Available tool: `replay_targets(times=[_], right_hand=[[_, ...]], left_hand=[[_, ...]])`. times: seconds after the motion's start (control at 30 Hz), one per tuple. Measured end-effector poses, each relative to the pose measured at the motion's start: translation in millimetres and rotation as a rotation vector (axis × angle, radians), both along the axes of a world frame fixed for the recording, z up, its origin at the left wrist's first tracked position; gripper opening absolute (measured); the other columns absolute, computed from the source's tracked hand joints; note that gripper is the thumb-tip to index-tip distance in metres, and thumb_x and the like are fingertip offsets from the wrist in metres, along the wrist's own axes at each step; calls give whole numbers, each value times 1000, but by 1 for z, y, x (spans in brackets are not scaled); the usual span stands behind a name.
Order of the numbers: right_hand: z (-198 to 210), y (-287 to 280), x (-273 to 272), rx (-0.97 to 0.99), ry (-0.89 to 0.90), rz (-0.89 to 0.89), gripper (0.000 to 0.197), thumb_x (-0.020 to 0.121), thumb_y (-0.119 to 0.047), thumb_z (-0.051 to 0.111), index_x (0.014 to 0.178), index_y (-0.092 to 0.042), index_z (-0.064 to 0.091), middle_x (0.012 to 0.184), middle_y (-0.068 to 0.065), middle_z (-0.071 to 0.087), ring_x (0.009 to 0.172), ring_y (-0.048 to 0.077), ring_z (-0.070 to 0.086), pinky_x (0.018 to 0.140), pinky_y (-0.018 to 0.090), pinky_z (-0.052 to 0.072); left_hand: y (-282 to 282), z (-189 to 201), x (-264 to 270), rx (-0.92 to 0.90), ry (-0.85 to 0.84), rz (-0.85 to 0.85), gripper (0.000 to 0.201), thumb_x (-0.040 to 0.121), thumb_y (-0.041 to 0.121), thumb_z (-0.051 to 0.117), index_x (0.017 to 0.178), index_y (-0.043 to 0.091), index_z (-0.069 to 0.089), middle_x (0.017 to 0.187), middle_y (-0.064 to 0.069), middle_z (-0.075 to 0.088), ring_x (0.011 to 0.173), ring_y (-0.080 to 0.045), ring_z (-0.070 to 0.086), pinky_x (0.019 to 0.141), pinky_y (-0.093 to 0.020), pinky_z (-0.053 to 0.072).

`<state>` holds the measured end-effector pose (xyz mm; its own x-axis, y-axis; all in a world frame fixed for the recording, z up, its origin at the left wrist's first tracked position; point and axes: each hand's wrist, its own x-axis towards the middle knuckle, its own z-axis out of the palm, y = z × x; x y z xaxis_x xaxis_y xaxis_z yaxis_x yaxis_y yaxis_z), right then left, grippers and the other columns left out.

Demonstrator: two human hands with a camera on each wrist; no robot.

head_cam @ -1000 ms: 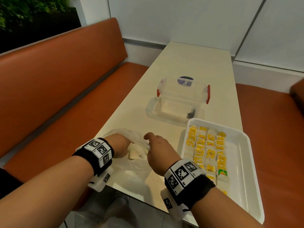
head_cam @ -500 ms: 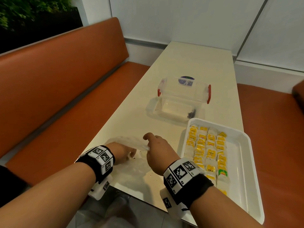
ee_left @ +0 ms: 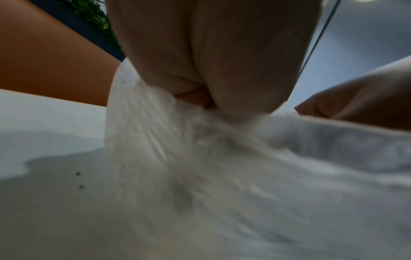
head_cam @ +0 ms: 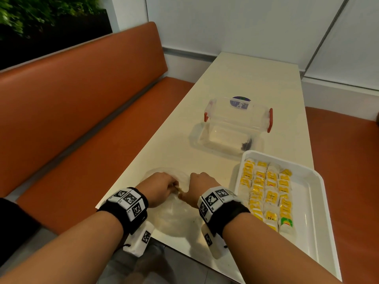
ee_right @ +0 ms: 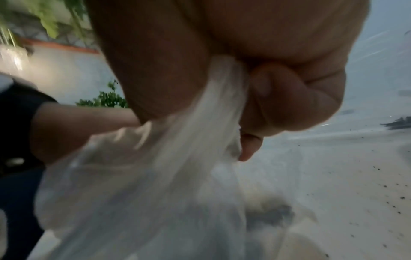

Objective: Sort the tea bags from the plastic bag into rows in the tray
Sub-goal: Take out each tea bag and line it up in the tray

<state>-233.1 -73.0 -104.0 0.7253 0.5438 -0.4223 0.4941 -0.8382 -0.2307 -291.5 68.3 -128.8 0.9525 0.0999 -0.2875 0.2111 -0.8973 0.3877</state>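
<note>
plastic bag pinched at both edges, lower centre of the head view

the thin, translucent plastic bag (head_cam: 174, 212) is gripped by the left hand (head_cam: 159, 189) and right hand (head_cam: 200, 188), fingers curled; the film could tear or tea bags spill if it is jerked. the tray (head_cam: 320, 222), right, is filled with yellow rows.

Head view looks down and forward along the table (head_cam: 242, 78). Both wrist views sit low, very close under the fists, sharing the plastic bag (ee_left: 200, 158).
</note>
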Motion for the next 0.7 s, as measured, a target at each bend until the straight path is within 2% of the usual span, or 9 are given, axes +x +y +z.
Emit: replay_targets(times=[0.1,0.17,0.23,0.3,0.37,0.43,0.53,0.6,0.7], right_hand=[[-11,2,3,-31,-23,46,31,88,-24,58,113,-8,54,114,14,56,99,32,60,70,32,43],[-17,1,5,-44,-24,60,24,89,-17,53,109,-6,55,111,15,58,96,33,61,70,33,44],[-19,1,6,-53,-36,65,23,89,-17,52,109,-7,55,109,14,58,96,32,61,69,33,43],[-22,5,7,-55,-31,55,29,87,-25,57,112,-9,55,109,12,59,97,31,61,68,32,43],[-25,11,8,-51,-26,50,32,85,-30,60,111,-11,56,107,10,61,93,29,62,66,32,42],[-29,16,10,-39,-14,48,30,84,-30,62,107,-12,58,103,10,63,82,27,59,63,31,41],[-35,20,12,-36,12,59,24,81,-29,65,99,-12,60,98,10,65,70,24,53,60,29,40],[-40,22,13,-34,24,55,31,78,-29,69,101,-12,59,100,10,65,74,26,57,61,29,41],[-44,23,16,-44,52,66,42,77,-25,71,111,-10,52,108,13,60,94,32,61,68,33,43]], left_hand=[[1,-5,0,-26,-56,45,25,100,16,45,109,14,69,113,2,68,88,-7,53,73,-9,29],[5,-7,0,3,-49,41,26,100,11,43,108,9,68,111,0,67,86,-5,50,69,-7,27],[9,-9,-1,31,21,30,28,97,11,43,108,12,68,113,2,66,96,-10,57,74,-10,33],[13,-14,0,33,64,-13,30,91,17,48,113,19,68,120,4,64,108,-15,58,91,-21,42],[13,-16,1,71,81,-85,31,89,25,55,118,19,66,124,4,63,114,-18,55,96,-27,43],[10,-17,2,129,94,-166,28,89,25,58,114,18,68,118,1,66,111,-20,57,91,-27,42],[9,-22,3,124,58,-153,18,86,12,59,98,19,71,98,1,67,92,-20,58,75,-23,38],[13,-22,1,73,27,-84,16,86,9,60,92,19,71,94,4,64,88,-16,57,75,-19,37],[21,-12,-5,-93,-89,27,12,86,9,64,91,18,71,99,5,66,85,-8,58,71,-11,39]])
